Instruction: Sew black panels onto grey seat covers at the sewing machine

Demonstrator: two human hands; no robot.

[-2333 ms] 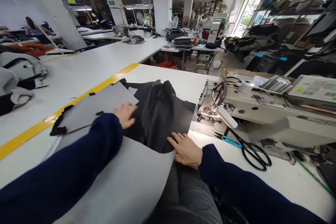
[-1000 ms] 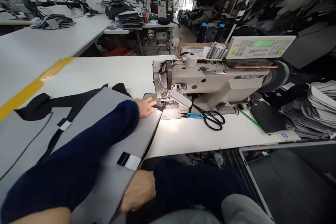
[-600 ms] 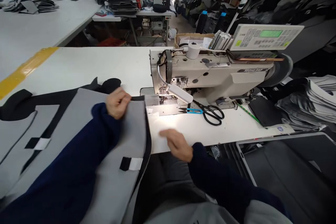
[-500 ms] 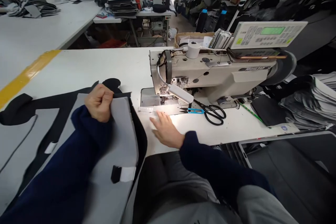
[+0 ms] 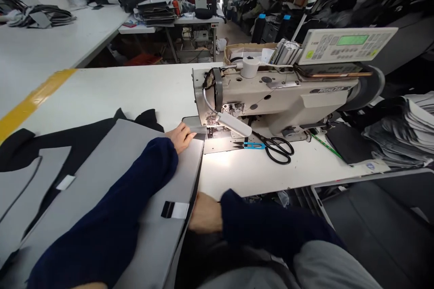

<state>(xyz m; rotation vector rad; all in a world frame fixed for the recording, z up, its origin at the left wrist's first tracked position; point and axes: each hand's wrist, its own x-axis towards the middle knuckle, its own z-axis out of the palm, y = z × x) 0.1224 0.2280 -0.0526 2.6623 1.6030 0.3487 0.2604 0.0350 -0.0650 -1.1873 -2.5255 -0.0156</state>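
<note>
Fabric panel (image 5: 101,167): light grey, with black fabric (image 5: 77,137) showing along its far side; spread over the left part of the worktop (image 5: 220,176), far right corner just beside the needle end of the sewing machine (image 5: 288,104).

Left hand (image 5: 180,137): on the fabric panel near that corner; fingers bent and close together — pinching or merely pressing, impossible to tell.

Right hand (image 5: 205,214): low at the right edge of the fabric panel, by the worktop's front edge; fingers hidden behind the fabric, grip impossible to tell.

Tab (image 5: 179,210): black and white, flat on the grey face, close to the right edge and just left of the right hand.

Lamp (image 5: 234,124): white, tilted, lit over the needle end.

Cutting tools: blue-handled snips (image 5: 254,145), points to the left; black scissors (image 5: 290,146) just beside, loops to the right — both on the worktop below the lamp.

Control display (image 5: 349,45): pale, with green screen, above the machine's arm.

Fabric stack (image 5: 403,126): grey and black layers, right of the machine.

Yellow tape (image 5: 40,92): diagonal strip, far left.
</note>
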